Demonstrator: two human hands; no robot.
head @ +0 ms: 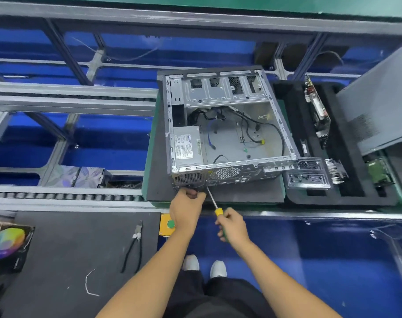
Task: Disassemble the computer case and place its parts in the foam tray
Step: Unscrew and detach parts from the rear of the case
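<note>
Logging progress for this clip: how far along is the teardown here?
Done: the computer case is open and its board bay bare, with loose cables; a circuit board stands in the foam tray. In hand: the right hand holds a screwdriver at the rear panel, and the left hand grips the case's corner. Left: the power supply is still inside.

Grey mat (pixel 241 193) carries the computer case (pixel 227 134); foam tray (pixel 347 196) alongside.
</note>
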